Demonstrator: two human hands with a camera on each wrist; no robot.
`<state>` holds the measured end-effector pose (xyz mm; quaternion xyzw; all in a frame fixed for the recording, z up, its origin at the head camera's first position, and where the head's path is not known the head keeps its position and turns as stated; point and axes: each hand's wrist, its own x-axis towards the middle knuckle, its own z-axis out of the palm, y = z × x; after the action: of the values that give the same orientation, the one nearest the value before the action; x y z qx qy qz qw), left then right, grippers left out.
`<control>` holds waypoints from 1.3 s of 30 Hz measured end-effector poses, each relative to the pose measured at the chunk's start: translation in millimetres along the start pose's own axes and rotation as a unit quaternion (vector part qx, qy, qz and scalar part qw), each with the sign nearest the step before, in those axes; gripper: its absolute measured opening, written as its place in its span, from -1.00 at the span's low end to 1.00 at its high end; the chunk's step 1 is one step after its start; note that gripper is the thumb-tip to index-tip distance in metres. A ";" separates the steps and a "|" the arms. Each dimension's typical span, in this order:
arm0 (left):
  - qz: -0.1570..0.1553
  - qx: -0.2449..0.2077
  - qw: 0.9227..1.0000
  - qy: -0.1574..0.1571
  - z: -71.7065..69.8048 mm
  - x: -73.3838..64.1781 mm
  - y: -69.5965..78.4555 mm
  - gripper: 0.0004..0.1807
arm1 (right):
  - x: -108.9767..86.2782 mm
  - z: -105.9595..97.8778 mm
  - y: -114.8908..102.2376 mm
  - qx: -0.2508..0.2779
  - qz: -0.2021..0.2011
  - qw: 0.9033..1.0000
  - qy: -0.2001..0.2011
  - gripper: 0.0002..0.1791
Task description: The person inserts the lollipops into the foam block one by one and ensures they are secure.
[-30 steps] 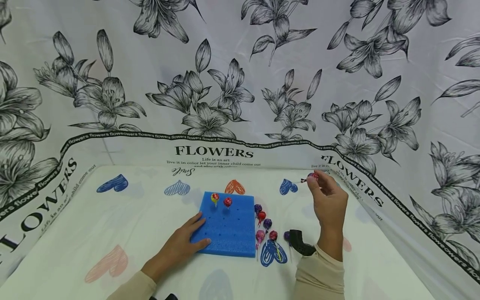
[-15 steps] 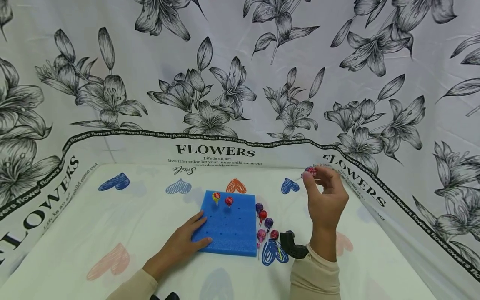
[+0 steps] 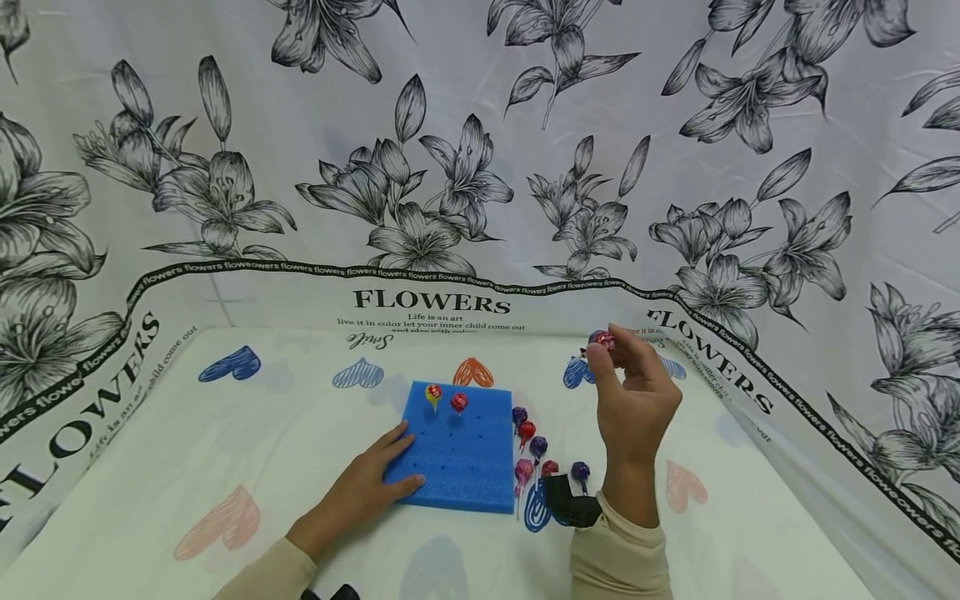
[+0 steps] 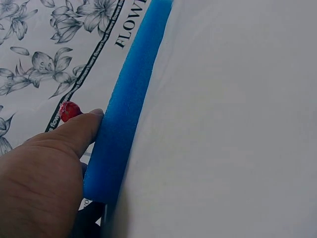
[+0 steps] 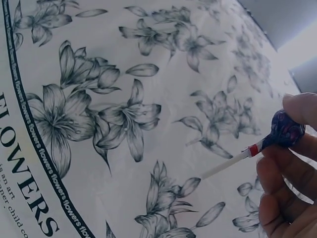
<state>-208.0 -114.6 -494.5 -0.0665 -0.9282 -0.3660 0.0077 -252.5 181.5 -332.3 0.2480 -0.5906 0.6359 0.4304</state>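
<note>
My left hand (image 3: 371, 479) rests on the left edge of a blue foam block (image 3: 465, 487), fingers extended and thumb on its top near the front corner. Two wrapped lollipops stand upright in the block's back row: a yellow-and-red lollipop (image 3: 433, 392) and a red lollipop (image 3: 459, 402). Rows of small holes mark the rest of the top. Above the table to the right, my right hand (image 3: 637, 396) pinches a purple-and-pink wrapped lollipop (image 5: 287, 130) by its head. Its white stick points out to the left in the right wrist view.
Several lollipops lie along the block's right side, among them a pink lollipop (image 3: 523, 472) and a purple lollipop (image 3: 538, 447). Another purple lollipop (image 3: 581, 472) lies farther right, near the black wrist camera (image 3: 572, 502). A flower-printed curtain (image 3: 480, 167) stands behind the table.
My right hand has moved left and slightly up with the lollipop, whose head has turned within the fingers. The left hand and the foam block stay in place.
</note>
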 end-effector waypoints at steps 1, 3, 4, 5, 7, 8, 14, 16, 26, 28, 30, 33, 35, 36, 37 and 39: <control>0.000 0.000 1.000 0.000 -0.2 -0.2 0.2 -0.18 | -0.7 1.9 -0.2 -0.002 0.001 1.000 -0.006 -0.69; 0.002 0.000 1.000 0.001 -0.5 -0.4 0.3 -0.18 | -1.9 5.4 0.2 -0.008 0.001 1.000 -0.016 -0.68; 0.001 0.000 1.000 0.001 -0.5 -0.5 0.2 -0.17 | -2.5 7.1 0.8 -0.012 0.001 1.000 -0.021 -0.68; 0.001 0.001 1.000 0.000 -0.3 -0.2 0.5 -0.17 | -2.9 8.3 1.4 -0.012 0.002 1.000 -0.024 -0.68; -0.001 0.000 1.000 -0.001 0.0 -0.1 0.7 -0.17 | -3.7 10.5 2.6 -0.008 0.004 1.000 -0.030 -0.67; -0.002 0.000 1.000 -0.001 0.2 -0.1 0.7 -0.17 | -4.1 11.3 3.5 -0.008 0.005 0.999 -0.033 -0.67; 0.001 0.004 1.000 0.003 0.6 -0.5 0.7 -0.18 | -7.0 15.4 8.2 -0.011 0.024 0.999 -0.044 -0.68; -0.001 0.003 1.000 0.003 0.7 -0.7 0.6 -0.18 | -7.8 16.4 10.3 -0.009 0.032 0.998 -0.047 -0.69; 0.001 0.000 1.000 0.006 1.5 -1.8 -0.7 -0.18 | -13.3 23.7 21.0 -0.035 0.057 0.995 -0.076 -0.72; 0.002 -0.001 1.000 0.007 1.4 -1.8 -0.8 -0.18 | -14.2 27.7 16.9 -0.049 0.069 0.993 -0.087 -0.73; 0.002 -0.001 1.000 0.007 1.4 -1.6 -0.9 -0.18 | -15.2 32.2 11.7 -0.064 0.084 0.990 -0.098 -0.73; 0.003 -0.001 1.000 0.006 1.5 -1.0 -1.1 -0.18 | -17.8 38.6 6.8 -0.084 0.108 0.984 -0.113 -0.73; 0.005 0.001 1.000 0.007 1.7 -1.1 -1.5 -0.18 | -21.2 41.3 11.4 -0.089 0.122 0.981 -0.124 -0.73; 0.006 0.002 1.000 0.007 1.6 -1.0 -1.7 -0.18 | -23.1 42.6 14.3 -0.093 0.129 0.979 -0.130 -0.73; 0.007 0.002 1.000 0.007 1.6 -0.9 -1.8 -0.18 | -25.0 43.8 17.2 -0.095 0.135 0.977 -0.136 -0.73; 0.006 0.002 1.000 0.007 1.4 -0.8 -1.6 -0.18 | -29.0 45.8 24.2 -0.101 0.148 0.973 -0.147 -0.73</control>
<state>-207.3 -114.9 -496.7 -0.0697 -0.9285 -0.3644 0.0169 -267.0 131.6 -361.1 0.2037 -0.7389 0.5861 0.2626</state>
